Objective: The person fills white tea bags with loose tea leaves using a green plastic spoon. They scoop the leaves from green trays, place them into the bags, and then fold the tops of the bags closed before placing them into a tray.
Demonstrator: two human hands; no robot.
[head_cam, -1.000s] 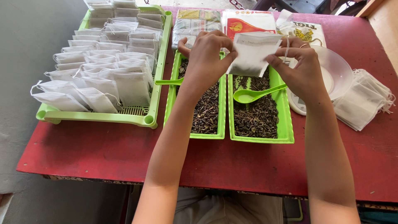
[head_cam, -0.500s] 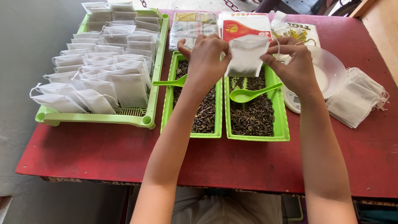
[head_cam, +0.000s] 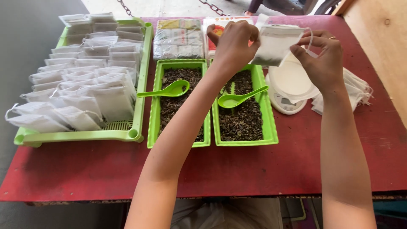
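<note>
Both hands hold one white drawstring tea bag (head_cam: 274, 44) up over a clear bowl (head_cam: 292, 80) on a small white scale (head_cam: 285, 103). My left hand (head_cam: 232, 44) pinches the bag's left edge; my right hand (head_cam: 322, 57) grips its right edge, with the string looped over a finger. Below them lie two green trays of dark loose tea, the left tray (head_cam: 178, 142) and the right tray (head_cam: 248, 141), each with a green spoon: the left spoon (head_cam: 167, 90) and the right spoon (head_cam: 237, 99).
A large green tray (head_cam: 80, 135) at the left is packed with several filled white bags. Empty bags (head_cam: 356, 89) are stacked at the right of the scale. Packaged tea packs (head_cam: 178, 38) sit at the back of the red table (head_cam: 85, 169). A wooden panel stands at the far right.
Both hands have carried the bag to the right and away from me, from above the right tea tray to above the bowl. The view has also shifted rightwards.
</note>
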